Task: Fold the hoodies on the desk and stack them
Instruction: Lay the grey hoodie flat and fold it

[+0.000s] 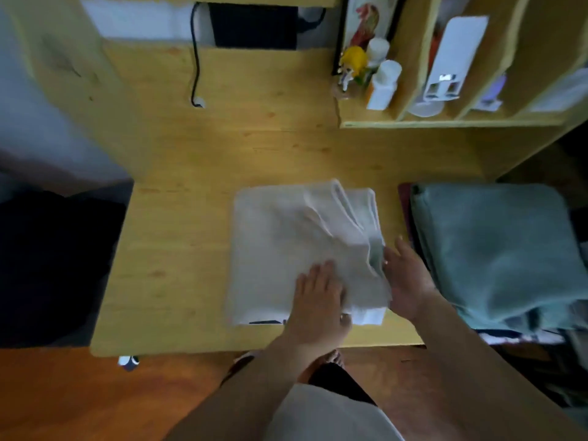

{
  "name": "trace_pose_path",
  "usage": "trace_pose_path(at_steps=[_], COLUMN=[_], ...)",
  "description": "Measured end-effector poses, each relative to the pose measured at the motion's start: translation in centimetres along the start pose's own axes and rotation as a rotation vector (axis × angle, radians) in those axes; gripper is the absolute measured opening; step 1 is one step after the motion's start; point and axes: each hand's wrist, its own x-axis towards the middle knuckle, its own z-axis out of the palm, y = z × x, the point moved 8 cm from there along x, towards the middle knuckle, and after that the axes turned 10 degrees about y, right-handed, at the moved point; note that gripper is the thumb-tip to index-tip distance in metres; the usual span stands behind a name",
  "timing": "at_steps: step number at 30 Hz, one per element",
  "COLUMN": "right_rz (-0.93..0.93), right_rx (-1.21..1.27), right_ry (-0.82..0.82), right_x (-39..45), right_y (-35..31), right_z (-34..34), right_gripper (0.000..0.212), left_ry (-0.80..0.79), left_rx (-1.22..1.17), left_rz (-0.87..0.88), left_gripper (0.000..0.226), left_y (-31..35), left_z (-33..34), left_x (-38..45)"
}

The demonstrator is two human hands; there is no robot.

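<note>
A home bedroom: wooden desk (pixel 178 249) under cluttered shelf cubbies (pixel 445 122).

No text, label, brand, number or sign can be read anywhere in the head view. The framed picture (pixel 366 23) and the white bottles (pixel 383 84) in the shelf unit at the desk's far right corner show only blurred colour, and the white device (pixel 451 58) in the next compartment bears no legible marking. A small dark strip at the near edge of the folded white hoodie (pixel 286 243) is too blurred to make out.
</note>
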Motion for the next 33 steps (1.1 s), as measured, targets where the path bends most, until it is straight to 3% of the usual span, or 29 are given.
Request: trace_pose_path(at_steps=[3, 5, 9, 11, 13, 16, 19, 21, 23, 25, 27, 28, 30, 32, 33], right_rz=[0.023, 0.009, -0.224, -0.268, -0.313, -0.322, -0.241, -0.244, -0.204, -0.029, 0.074, 0.013, -0.368, -0.823, -1.023], right_rx=[-0.272, -0.329, -0.706, -0.726, -0.623, -0.559, -0.753, -0.912, -1.075, -1.093, -1.347, -1.563, -1.832, -1.640, -1.510], right_ry=[0.091, 0.081, 0.242, 0.255, 0.242, 0.281, 0.442, 0.451, 0.377, 0.232, 0.073, 0.070, 0.243, 0.306, 0.251], right_x=[1.9, 2.4, 2.9, 1.7, -0.3, -1.9, -1.2, -0.3, 0.3, -0.2, -2.1, -2.6, -3.5, -5.0, -5.3], right_y=[1.0, 1.2, 0.4, 0.1, -0.6, 0.6, 2.9, 3.1, 3.2, 4.6, 5.6, 4.8, 0.6, -2.4, -2.8], right_z=[-3.3, -2.8, -2.0, -1.4, -1.1, -2.8, -5.8, -6.2, -5.8, -5.5, -5.7, -5.9, -4.2, 0.4, 3.2], right_gripper=[0.052, 0.045, 0.044, 0.038, 0.032, 0.019, 0.026, 0.024, 0.025, 0.032, 0.026, 0.023, 0.014, 0.014, 0.022], left_ry=[-0.135, -0.007, 0.288, 0.228, 0.180, 0.197, 0.207, 0.193, 0.176, 0.167, 0.217, 0.289, 0.426, 0.387, 0.325], left_rx=[0.147, 0.085, 0.155, 0.066, -0.069, -0.122, -0.123, -0.086, -0.004, 0.079, 0.197, 0.258, 0.307, 0.325, 0.343], left_rz=[0.104, 0.047, -0.477, -0.761, -0.890, -0.886, -0.829, -0.755, -0.691, -0.714, -0.771, -0.744, -0.552, -0.330, -0.251], left_gripper=[0.052, 0.046, 0.062, 0.079, 0.087, 0.085, 0.078, 0.077, 0.076, 0.070, 0.067, 0.069, 0.072, 0.066, 0.062], left_y=[0.8, 0.2, -7.1, -10.6, -12.3, -13.1, -14.2, -14.8, -15.4, -16.8, -17.6, -17.0, -13.6, -8.7, -6.4], left_z=[4.0, 2.0, -2.9, -2.8, -2.2, -2.2, -2.7, -3.4, -4.3, -5.4, -6.7, -7.6, -8.3, -6.1, -4.1], left_x=[-1.2, -2.0, -6.4, -9.1, -9.9, -9.3, -8.6, -7.9, -7.1, -6.8, -6.9, -6.7, -5.3, -3.6, -3.1])
